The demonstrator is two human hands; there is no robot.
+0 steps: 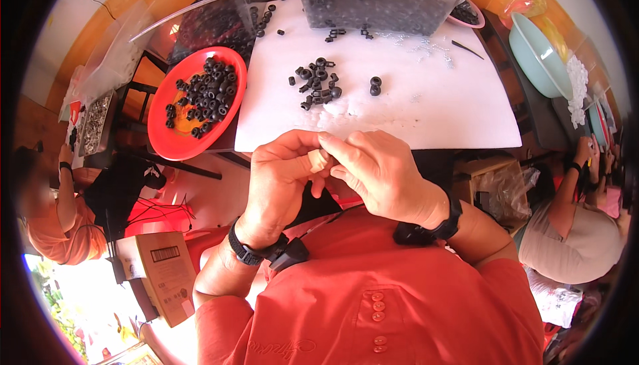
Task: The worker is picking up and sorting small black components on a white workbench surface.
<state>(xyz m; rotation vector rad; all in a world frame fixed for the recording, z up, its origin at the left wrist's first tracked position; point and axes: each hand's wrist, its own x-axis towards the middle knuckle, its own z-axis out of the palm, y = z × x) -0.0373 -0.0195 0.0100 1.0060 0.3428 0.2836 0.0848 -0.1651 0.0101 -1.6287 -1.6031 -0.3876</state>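
Both of my hands meet just in front of the near edge of a white board (439, 115), fingertips together. My left hand (283, 172) is closed in a pinch, with a tan wrap around one digit. Fingers of my right hand (383, 172) press in against the left fingertips. Whatever lies between them is mostly hidden; only a small dark bit shows. Beyond the hands, a loose pile of small black round parts (319, 82) rests on the board. Two more black parts (375, 86) sit together to its right. A red plate (160, 115) at left holds many similar black parts.
A clear plastic bin (379, 8) full of black parts stands at the far edge, another clear bin (213, 22) at far left. A dark thin tool (467, 49) lies at right. A pale green basin (536, 55) stands further right. Other people sit on both sides.
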